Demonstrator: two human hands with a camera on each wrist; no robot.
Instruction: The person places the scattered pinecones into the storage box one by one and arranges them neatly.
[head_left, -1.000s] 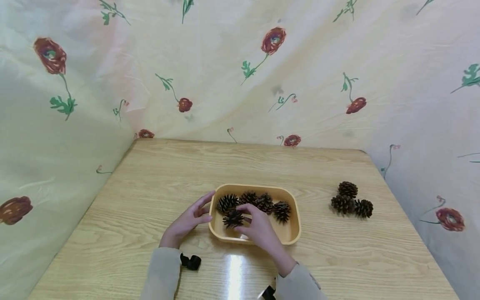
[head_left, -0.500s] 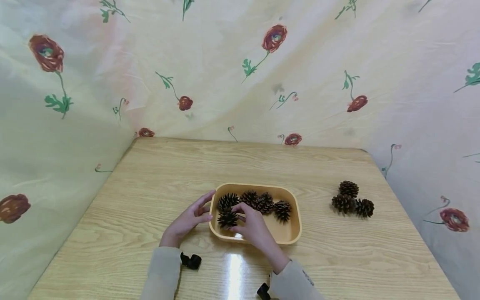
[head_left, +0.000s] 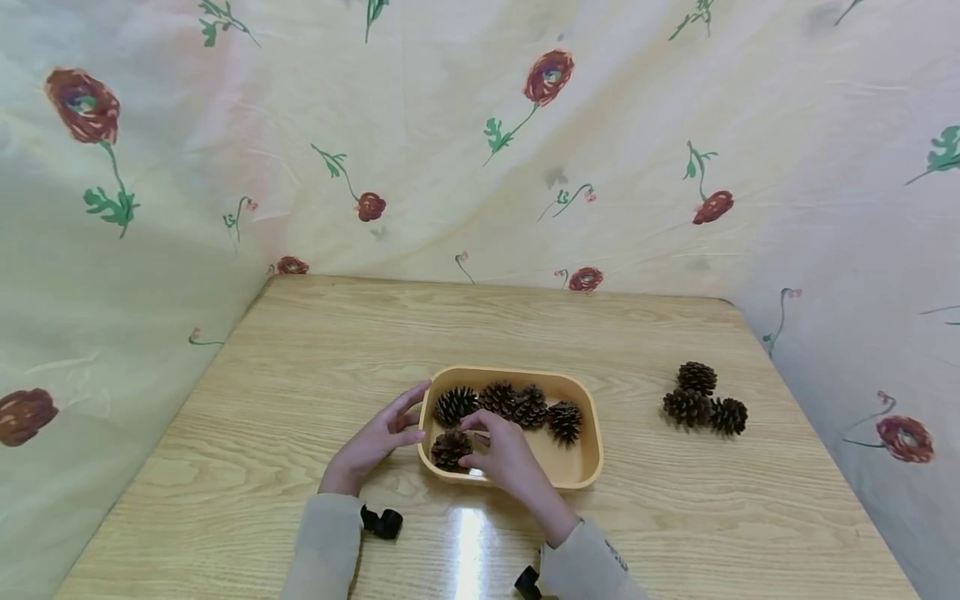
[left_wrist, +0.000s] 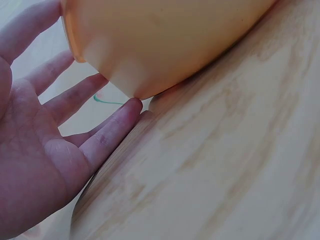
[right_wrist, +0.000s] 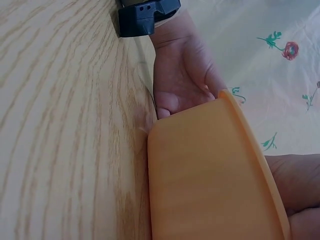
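An orange plastic tray (head_left: 558,465) stands on the table with several brown pine cones in it. My left hand (head_left: 378,437) rests at its left end; in the left wrist view, its spread fingers (left_wrist: 107,132) touch the outer wall. My right hand (head_left: 504,454) reaches over the front rim. Its thumb and index finger lie close to the right side of a pine cone (head_left: 452,451) in the front left corner, seemingly without pinching it. Behind that cone sits another pine cone (head_left: 456,406). The right wrist view hides the right fingertips behind the tray wall.
A cluster of three pine cones (head_left: 697,400) lies on the right of the wooden table (head_left: 315,350). Flowered cloth (head_left: 450,150) hangs behind and beside the table. Each wrist carries a black camera mount (head_left: 386,523).
My right hand moved left with the pine cone, which then dropped into the tray's front left corner and turned over as the fingers loosened. My left hand has stayed in place.
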